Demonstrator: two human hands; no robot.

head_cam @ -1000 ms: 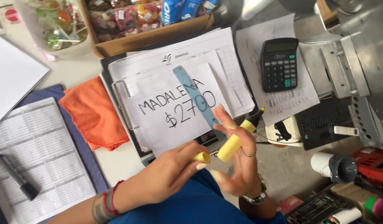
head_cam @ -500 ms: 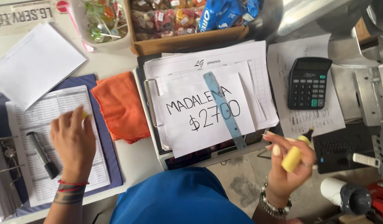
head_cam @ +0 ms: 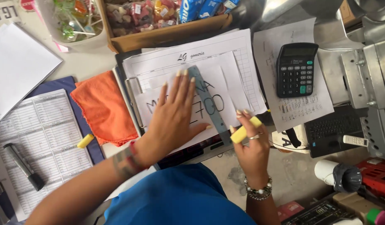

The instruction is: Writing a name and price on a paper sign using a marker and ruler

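My left hand (head_cam: 174,112) lies flat, fingers spread, on a white paper sign (head_cam: 225,83) with black handwriting, which rests on a clipboard (head_cam: 132,89). A grey-blue ruler (head_cam: 209,102) lies diagonally across the sign, touching the thumb side of that hand. My right hand (head_cam: 251,146) grips a yellow highlighter (head_cam: 244,129) at the sign's lower right corner, close to the ruler's lower end. The highlighter's yellow cap (head_cam: 85,141) lies on a printed sheet to the left.
An orange cloth (head_cam: 102,109) lies left of the clipboard. A black marker (head_cam: 23,166) rests on a printed table sheet (head_cam: 42,137). A black calculator (head_cam: 296,69) sits on papers at right. A cardboard box of sweets (head_cam: 159,23) stands behind. Tools and a keyboard (head_cam: 332,129) crowd the right.
My left hand left the printed sheet at the left, leaving the yellow cap there, and now presses on the sign. My right hand brought the highlighter in to the ruler.
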